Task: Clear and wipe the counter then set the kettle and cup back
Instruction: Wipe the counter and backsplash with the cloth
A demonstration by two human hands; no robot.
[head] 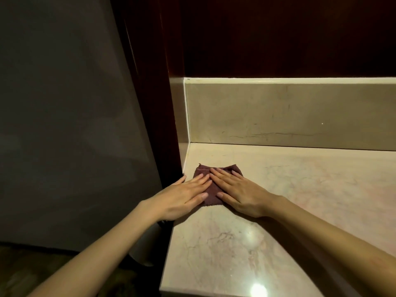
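**Q:** What surrounds the work area?

**A:** Pale marble makes up the counter [300, 189], veined faintly in pink and grey, with a bright glare spot near its front edge. Behind it runs a low beige backsplash [289, 114] marked with thin dark cracks, and above that a dark reddish wood panel [278, 35]. To the left stands a grey wall [64, 103], separated from the counter by a dark wooden post [154, 93].

**Q:** Where is the cloth?

**A:** A small dark maroon cloth [209, 195] lies flat on the counter, close to its left edge and not far from the back corner. It does not touch the backsplash.

**Q:** What are the hands doing?

**A:** Both rest palm-down on the cloth. The left hand [182, 198] comes in from the left, fingers straight and spread flat, its palm partly past the counter's left edge. The right hand [240, 194] comes in from the right, also flat with fingers extended. Their fingertips meet near the middle of the cloth, forming a shallow V. Neither hand is gripping anything; both are open, pressing on the fabric.

**Q:** Are the kettle and cup visible?

**A:** Neither can be made out. A pale rounded shape [147, 245] sits below the left forearm beside the counter, but I cannot tell what it is.
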